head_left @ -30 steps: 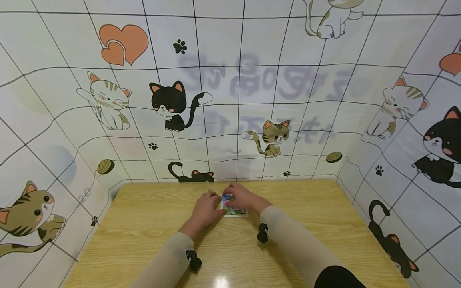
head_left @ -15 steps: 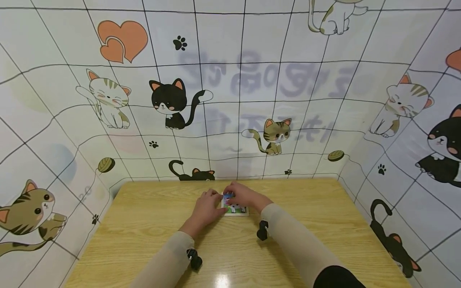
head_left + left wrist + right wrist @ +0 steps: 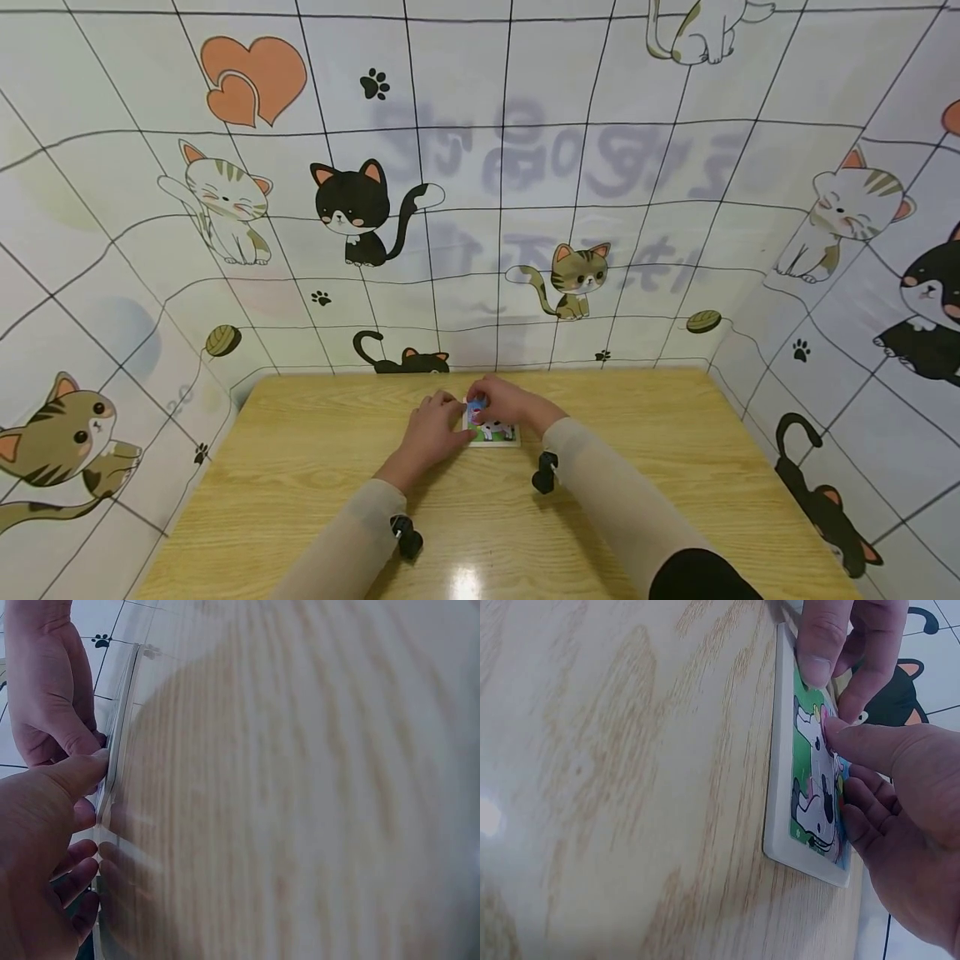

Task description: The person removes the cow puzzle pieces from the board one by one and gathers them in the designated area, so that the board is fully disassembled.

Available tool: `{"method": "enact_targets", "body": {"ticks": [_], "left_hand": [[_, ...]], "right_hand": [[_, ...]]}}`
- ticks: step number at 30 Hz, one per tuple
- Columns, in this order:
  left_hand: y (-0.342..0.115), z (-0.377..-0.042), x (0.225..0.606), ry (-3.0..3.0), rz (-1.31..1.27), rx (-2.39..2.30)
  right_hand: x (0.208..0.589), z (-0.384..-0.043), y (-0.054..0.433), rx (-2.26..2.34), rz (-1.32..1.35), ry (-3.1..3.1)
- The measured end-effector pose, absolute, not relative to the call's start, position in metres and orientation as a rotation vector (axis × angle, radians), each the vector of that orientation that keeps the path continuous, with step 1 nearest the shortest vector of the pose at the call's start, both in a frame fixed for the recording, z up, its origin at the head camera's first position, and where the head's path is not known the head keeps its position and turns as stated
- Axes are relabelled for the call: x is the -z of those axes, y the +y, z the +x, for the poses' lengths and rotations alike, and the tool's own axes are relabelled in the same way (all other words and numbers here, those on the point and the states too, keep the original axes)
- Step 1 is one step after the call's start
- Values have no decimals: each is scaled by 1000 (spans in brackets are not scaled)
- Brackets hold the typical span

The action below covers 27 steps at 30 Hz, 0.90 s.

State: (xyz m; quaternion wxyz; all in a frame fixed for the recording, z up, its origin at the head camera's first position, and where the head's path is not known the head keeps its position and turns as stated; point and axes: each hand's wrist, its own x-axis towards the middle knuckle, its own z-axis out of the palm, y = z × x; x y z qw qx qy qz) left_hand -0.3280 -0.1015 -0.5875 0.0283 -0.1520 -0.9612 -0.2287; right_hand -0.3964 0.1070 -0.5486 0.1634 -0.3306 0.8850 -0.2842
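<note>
A small cow picture puzzle in a white frame lies at the far side of the table. My left hand holds its left side, with the thumb on the near-left edge. From the right, my right hand reaches over the top-left part, its thumb and bent fingers on the picture. In the right wrist view, that thumb touches a pink patch above the cow on the puzzle. Whether a loose piece sits under the fingers is hidden. The left wrist view shows the left thumb against the thin frame edge.
The wooden table ends at a wall cloth printed with cats and grid lines, close behind both hands. Similar cloth rises on the left and right. A dark small device is strapped at the left wrist, another device at the right.
The right hand and its fingers shift very slightly over the puzzle, baring a little more of the cow. The left hand stays in place. The head view tilts slightly.
</note>
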Motion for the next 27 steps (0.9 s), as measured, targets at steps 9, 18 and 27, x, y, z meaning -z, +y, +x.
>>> {"method": "enact_targets", "body": {"ticks": [9, 18, 27], "left_hand": [[-101, -330, 589, -2969, -477, 682], [-101, -328, 585, -2990, -458, 691], [-101, -327, 582, -2993, -462, 702]], "right_hand": [[545, -395, 105, 844, -929, 2495], [545, -394, 104, 891, -897, 2480], [550, -397, 105, 859, -886, 2500]]}}
